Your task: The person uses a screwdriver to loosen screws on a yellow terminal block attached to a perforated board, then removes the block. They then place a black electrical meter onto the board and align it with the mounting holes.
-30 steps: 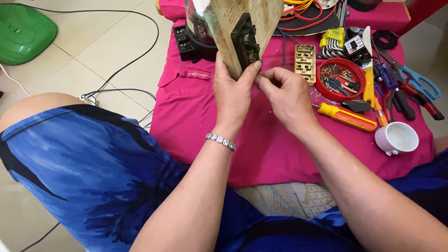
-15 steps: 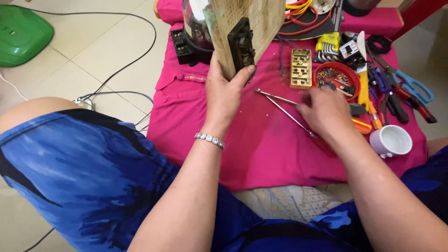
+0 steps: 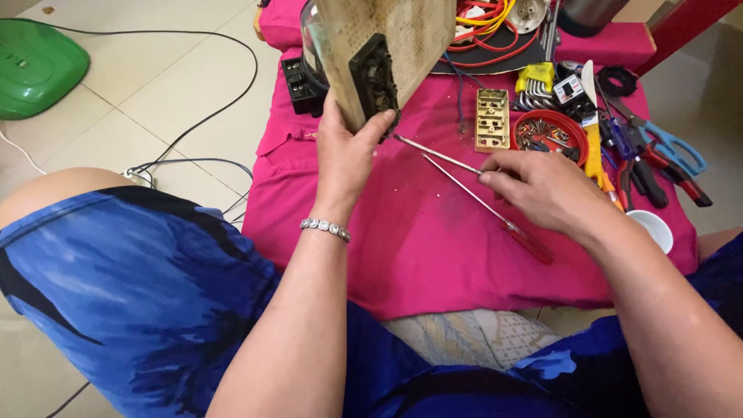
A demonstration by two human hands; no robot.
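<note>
On pink cloth, right hand grips screwdriver

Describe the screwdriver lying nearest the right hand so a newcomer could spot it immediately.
Start at the pink cloth covering the work surface. Just below the right hand lies a screwdriver running diagonally across the cloth. Its long thin metal shaft and translucent red handle set it apart from the yellow-handled tools and blue scissors farther right.

A pink cloth covers the surface, with a red dish of screws, a yellow hex-key set, blue-handled scissors, red-handled pliers and a white cup at its far side, while a green lid lies on the tiled floor.
</note>
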